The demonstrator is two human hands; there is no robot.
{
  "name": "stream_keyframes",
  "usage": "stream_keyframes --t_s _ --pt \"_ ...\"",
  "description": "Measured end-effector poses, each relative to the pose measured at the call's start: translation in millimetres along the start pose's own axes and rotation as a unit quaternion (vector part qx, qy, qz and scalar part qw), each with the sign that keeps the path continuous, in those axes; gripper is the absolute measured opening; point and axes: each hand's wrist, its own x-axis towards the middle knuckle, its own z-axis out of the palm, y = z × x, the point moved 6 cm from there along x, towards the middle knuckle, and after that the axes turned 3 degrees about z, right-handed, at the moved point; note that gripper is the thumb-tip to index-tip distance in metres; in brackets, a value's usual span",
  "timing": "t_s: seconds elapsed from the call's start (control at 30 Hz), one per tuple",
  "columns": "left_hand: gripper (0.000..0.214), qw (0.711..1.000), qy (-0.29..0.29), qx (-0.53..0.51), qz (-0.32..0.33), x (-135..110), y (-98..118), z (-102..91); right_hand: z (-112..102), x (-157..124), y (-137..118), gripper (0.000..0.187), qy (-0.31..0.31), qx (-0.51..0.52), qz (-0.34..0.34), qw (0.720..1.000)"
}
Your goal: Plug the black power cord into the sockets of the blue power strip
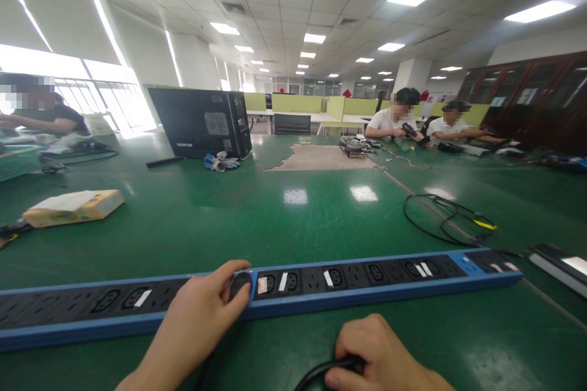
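Toward the near edge of the green bench (257,220), the blue power strip (339,300) lies flat, outlets up, its left end out of view. Your left hand (206,302) is over the strip: thumb and forefinger curve around a dark round part (239,283); cannot tell whether they pinch it or only rest there. Your right hand (373,351), apart from the strip on its near side, has its fingers closed on 1 black cable (321,369). Progress, as judged: strip laid out, cable in hand. Not yet shown: a plug in any of the uncovered outlets; unclear whether the round part is seated or loose. At least 5 white labels mark the strip. Beyond its right end, 1 coiled cord (441,224) lies on the bench.
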Motion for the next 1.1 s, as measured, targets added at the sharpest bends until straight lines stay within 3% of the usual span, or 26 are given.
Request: stream_keyframes --t_s 0.5,0.6,0.73,0.8,0.93,1.1 --pt "0.036 0.999 0.028 0.011 0.04 -1 0 -0.8 1 0 0 0.034 -0.004 -0.005 0.003 1.0" --pt "0.034 0.994 0.08 -0.009 0.069 -2 6 -15.2 4 1 1 0.033 -0.008 -0.011 0.002 1.0" --pt "0.035 0.97 0.225 -0.015 0.095 -10 15 -54.3 4 1 3 0.034 -0.009 -0.03 0.023 0.999" --pt "0.035 0.959 0.266 -0.003 0.102 -15 18 -66.8 3 1 3 0.035 -0.01 -0.022 0.024 0.999" --pt "0.033 0.958 0.264 0.002 0.112 -16 15 -65.9 0 1 0 0.04 -0.003 -0.001 0.006 1.0" --pt "0.036 0.973 0.2 -0.035 0.104 -10 7 -42.9 -3 2 -6 0.04 0.02 0.014 -0.03 0.999"
